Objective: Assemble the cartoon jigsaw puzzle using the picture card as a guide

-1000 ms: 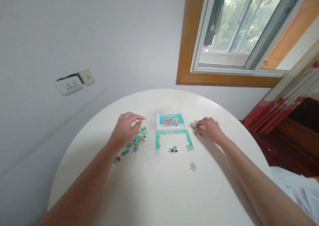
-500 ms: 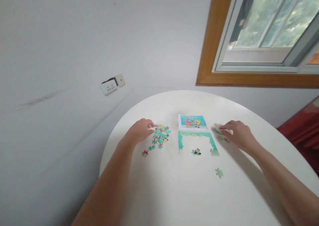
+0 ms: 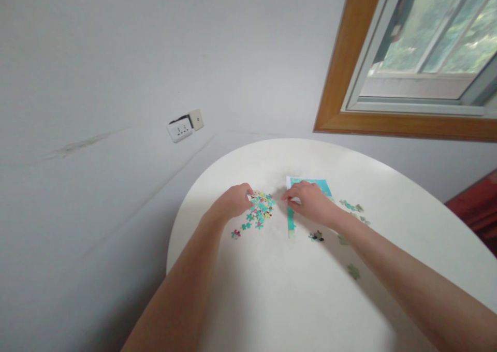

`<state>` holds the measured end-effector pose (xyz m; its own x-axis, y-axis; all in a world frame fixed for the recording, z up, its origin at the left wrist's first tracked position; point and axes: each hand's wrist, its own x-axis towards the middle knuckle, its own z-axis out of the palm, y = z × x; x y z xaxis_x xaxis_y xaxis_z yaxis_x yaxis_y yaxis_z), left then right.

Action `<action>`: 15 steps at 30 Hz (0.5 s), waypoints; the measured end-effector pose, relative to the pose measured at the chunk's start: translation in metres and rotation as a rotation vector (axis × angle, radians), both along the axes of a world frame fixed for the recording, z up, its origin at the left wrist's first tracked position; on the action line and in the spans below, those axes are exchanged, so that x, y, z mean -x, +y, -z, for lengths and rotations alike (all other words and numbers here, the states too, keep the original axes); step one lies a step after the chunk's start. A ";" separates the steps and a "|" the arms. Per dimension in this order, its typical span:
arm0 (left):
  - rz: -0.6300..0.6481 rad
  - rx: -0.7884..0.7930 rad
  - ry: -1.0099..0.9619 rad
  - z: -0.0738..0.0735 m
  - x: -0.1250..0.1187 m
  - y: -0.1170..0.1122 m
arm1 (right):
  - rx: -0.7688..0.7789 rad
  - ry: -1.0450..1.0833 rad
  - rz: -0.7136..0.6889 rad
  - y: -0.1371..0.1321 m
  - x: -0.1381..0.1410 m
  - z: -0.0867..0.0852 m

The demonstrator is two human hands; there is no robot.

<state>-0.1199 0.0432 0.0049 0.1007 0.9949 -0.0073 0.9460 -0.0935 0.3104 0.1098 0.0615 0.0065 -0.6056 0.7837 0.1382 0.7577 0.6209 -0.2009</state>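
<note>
My left hand (image 3: pixel 234 201) rests at the left edge of a heap of small jigsaw pieces (image 3: pixel 261 207), thumb and forefinger apart around its near side. My right hand (image 3: pixel 309 203) hovers over the partly built jigsaw frame (image 3: pixel 291 222), its fingers curved, a gap showing between thumb and forefinger and no piece visible in them. Behind it lies the reference picture (image 3: pixel 320 185), mostly covered by the hand. A small joined cluster of dark and green pieces (image 3: pixel 317 236) sits inside the frame. The frame's top and right side are hidden by my right hand and forearm.
Loose green pieces (image 3: pixel 351 205) lie right of the picture, and a single pale green piece (image 3: pixel 353 271) lies nearer me. A pinkish piece (image 3: pixel 235 234) sits apart from the heap. The round white table (image 3: pixel 272 300) stands against a wall with a socket (image 3: pixel 180 129).
My right hand has moved left from the loose green pieces to above the frame and picture. My left hand stays at the heap. The view has shifted slightly.
</note>
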 end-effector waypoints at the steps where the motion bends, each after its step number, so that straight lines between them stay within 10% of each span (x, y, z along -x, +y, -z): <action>1: -0.023 -0.021 -0.002 0.001 0.002 0.001 | 0.005 -0.015 -0.013 0.002 0.011 0.000; 8: -0.015 -0.103 -0.001 0.009 0.010 0.009 | -0.017 -0.104 0.037 0.016 0.053 0.009; 15: 0.035 -0.100 -0.029 0.007 0.008 0.006 | 0.179 0.101 0.058 0.035 0.037 0.015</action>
<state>-0.1280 0.0496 -0.0024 0.1337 0.9864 0.0952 0.9325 -0.1578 0.3250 0.0732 0.0960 -0.0087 -0.5489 0.8343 0.0511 0.7614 0.5243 -0.3812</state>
